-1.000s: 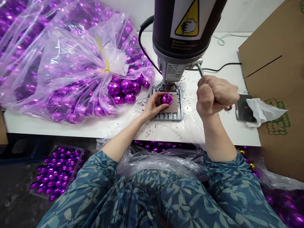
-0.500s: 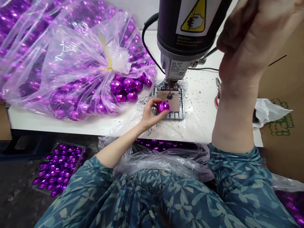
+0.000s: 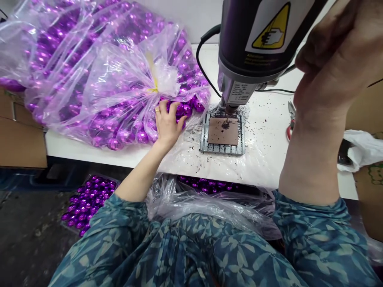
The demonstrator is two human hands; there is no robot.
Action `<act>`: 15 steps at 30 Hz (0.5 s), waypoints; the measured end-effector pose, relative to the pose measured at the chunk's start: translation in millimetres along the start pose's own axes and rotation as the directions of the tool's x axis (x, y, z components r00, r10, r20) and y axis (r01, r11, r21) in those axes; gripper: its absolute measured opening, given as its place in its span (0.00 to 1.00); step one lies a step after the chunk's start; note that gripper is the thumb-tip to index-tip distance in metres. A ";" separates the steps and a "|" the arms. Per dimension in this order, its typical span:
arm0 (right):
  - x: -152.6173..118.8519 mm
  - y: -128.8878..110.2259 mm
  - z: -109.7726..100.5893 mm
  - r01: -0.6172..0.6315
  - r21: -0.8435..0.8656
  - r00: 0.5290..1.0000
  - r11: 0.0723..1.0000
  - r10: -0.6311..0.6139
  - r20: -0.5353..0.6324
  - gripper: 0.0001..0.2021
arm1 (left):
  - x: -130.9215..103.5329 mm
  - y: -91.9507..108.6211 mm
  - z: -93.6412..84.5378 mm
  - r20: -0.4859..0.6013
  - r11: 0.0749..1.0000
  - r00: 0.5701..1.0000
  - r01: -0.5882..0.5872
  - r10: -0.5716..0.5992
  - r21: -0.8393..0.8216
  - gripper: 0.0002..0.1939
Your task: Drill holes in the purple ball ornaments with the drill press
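Observation:
My left hand [image 3: 167, 123] lies over shiny purple mirror balls [image 3: 187, 110] at the mouth of a big clear plastic bag [image 3: 101, 79]. Its fingers are apart and bent over the balls; none looks lifted. My right hand [image 3: 332, 59] is raised beside the head of a drill press [image 3: 248, 48], fingers curled tight. What it grips is hidden behind the hand. Below the chuck, a brown square board [image 3: 217, 133] with a small hole rests on the slotted metal base [image 3: 204, 145]. Dark shavings are scattered over both.
Red-handled cutters [image 3: 291, 115] lie right of the drill press. Cardboard boxes flank the table, one on the left [image 3: 24, 147]. A tray of purple balls [image 3: 89, 203] is low at left; more balls [image 3: 203, 185] show under the table edge behind clear plastic sheeting [image 3: 206, 207].
My left hand has moved left from the board to the balls in the bag. The ball it held over the board is no longer there. My right hand stays raised; the view has shifted.

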State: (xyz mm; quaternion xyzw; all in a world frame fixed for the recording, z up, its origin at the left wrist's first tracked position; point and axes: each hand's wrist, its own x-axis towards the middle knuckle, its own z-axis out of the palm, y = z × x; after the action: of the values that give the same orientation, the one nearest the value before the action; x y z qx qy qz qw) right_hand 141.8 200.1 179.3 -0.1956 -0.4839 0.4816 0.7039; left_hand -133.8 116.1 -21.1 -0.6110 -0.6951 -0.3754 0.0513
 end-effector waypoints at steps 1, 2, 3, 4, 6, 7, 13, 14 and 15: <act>-0.2 0.6 1.1 0.049 -0.083 0.999 0.995 -0.049 -0.008 0.20 | 13.1 -5.4 1.5 0.011 0.997 0.998 0.061 -0.062 0.046 0.20; -0.1 1.6 2.4 0.092 -0.162 0.996 0.982 -0.094 -0.001 0.19 | 22.2 -8.4 2.4 0.026 0.995 0.995 0.090 -0.092 0.053 0.21; 0.5 3.0 3.6 0.133 -0.211 0.991 0.968 -0.137 -0.006 0.20 | 27.3 -9.2 2.6 0.033 0.995 0.995 0.096 -0.096 0.019 0.21; 1.5 4.9 4.5 0.156 -0.216 0.986 0.964 -0.165 -0.021 0.23 | 28.7 -7.9 2.2 0.030 0.995 0.996 0.089 -0.087 -0.054 0.21; 4.5 9.4 4.9 0.180 -0.178 0.978 0.967 -0.196 -0.075 0.24 | 23.3 -0.8 0.0 0.021 0.954 0.997 0.075 -0.072 -0.291 0.22; 6.2 11.8 4.2 0.180 -0.168 0.976 0.969 -0.198 -0.094 0.23 | 18.2 4.2 -1.3 0.040 0.901 0.996 0.084 -0.075 -0.425 0.23; 12.8 22.0 -2.9 0.282 -0.102 0.957 0.954 -0.287 -0.031 0.28 | -9.9 32.8 2.5 0.487 0.495 0.871 0.396 0.062 -0.773 0.31; 12.8 22.4 -2.4 0.323 -0.070 0.945 0.944 -0.325 -0.031 0.31 | -12.3 35.4 5.6 0.532 0.460 0.842 0.440 0.087 -0.772 0.32; 12.4 22.5 -1.1 0.344 -0.049 0.938 0.938 -0.345 -0.027 0.33 | -14.1 37.3 9.0 0.560 0.436 0.823 0.470 0.098 -0.767 0.31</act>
State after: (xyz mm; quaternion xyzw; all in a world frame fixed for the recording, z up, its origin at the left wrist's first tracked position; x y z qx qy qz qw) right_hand 132.7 221.4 168.2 -0.1315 -0.5085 0.3369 0.7814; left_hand -93.7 108.9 -17.9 -0.5386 -0.4478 -0.4998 -0.5095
